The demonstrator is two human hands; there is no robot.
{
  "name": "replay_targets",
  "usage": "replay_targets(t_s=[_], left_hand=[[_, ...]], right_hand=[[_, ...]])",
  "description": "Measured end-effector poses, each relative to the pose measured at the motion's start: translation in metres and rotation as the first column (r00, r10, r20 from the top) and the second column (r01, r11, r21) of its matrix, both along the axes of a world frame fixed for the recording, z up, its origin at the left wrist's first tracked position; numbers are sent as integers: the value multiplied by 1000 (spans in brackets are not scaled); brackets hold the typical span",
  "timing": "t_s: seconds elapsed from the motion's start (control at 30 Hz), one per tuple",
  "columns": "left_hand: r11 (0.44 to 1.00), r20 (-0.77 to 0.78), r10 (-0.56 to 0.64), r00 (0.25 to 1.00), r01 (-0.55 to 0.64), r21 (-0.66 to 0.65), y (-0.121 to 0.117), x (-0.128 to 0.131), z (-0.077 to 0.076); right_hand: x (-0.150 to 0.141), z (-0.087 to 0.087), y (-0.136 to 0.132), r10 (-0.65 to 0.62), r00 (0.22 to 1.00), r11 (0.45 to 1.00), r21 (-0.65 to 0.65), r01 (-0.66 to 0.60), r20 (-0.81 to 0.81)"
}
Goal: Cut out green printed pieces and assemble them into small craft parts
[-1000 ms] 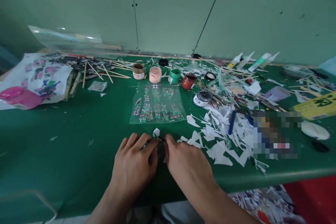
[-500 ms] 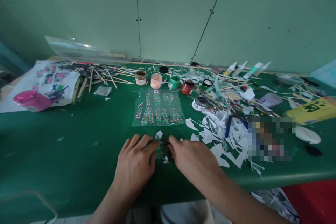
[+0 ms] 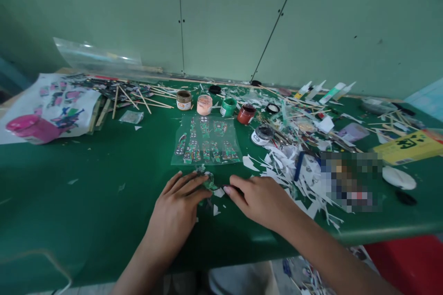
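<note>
My left hand lies on the green table near the front edge, its fingers stretched out and pressing on a small green patterned piece. My right hand rests just to the right, fingers curled and fingertips touching the table beside a white paper scrap. Whether the right hand pinches anything is hidden. A clear plastic sheet carrying several small patterned strips lies just beyond both hands.
Small paint jars stand in a row behind the sheet: brown, peach, green, red, grey. White paper scraps pile up at the right. Wooden sticks and a printed sheet lie at the left. Glue tubes sit far right.
My hands have drawn apart: the right slid rightward, the left flattened its fingers on the green piece. The view shifted slightly.
</note>
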State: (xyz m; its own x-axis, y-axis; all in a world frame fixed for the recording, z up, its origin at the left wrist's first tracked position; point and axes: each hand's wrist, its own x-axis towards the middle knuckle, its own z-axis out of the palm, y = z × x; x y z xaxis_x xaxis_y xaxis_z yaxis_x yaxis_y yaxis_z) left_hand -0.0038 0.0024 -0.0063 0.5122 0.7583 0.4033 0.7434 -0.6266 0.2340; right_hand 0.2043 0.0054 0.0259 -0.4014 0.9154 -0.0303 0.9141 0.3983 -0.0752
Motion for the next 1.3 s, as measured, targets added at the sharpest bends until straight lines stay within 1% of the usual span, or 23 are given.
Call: replay_targets(t_s=[0.13, 0.2, 0.33, 0.47, 0.57, 0.67, 0.77, 0.97, 1.3], left_hand=[[996, 1, -22, 1000, 22, -87, 1, 0, 1], [995, -1, -17, 1000, 17, -100, 0, 1, 3], [997, -2, -44, 999, 43, -66, 0, 1, 2], [996, -2, -65, 998, 65, -67, 0, 0, 0], [996, -7, -63, 998, 63, -68, 0, 0, -1], [996, -13, -62, 998, 61, -60, 0, 0, 0], [997, -20, -63, 998, 61, -54, 0, 0, -1], [996, -17, -65, 998, 64, -61, 0, 0, -2], [996, -12, -73, 997, 72, -58, 0, 0, -1]], right_hand=[[-1, -8, -1, 10, 999, 1000, -10, -10, 40], [-1, -11, -2, -5, 999, 1000, 3, 4, 49], [-4, -11, -3, -10, 999, 1000, 13, 9, 52], [-6, -7, -2, -22, 997, 1000, -16, 23, 67], [-6, -6, -1, -3, 998, 999, -42, 5, 67], [-6, -7, -1, 6, 999, 999, -39, -4, 51], [-7, -8, -1, -10, 999, 999, -36, 11, 49], [-12, -5, -2, -42, 995, 998, -36, 46, 94], [-8, -9, 1, 48, 996, 999, -4, -48, 73]])
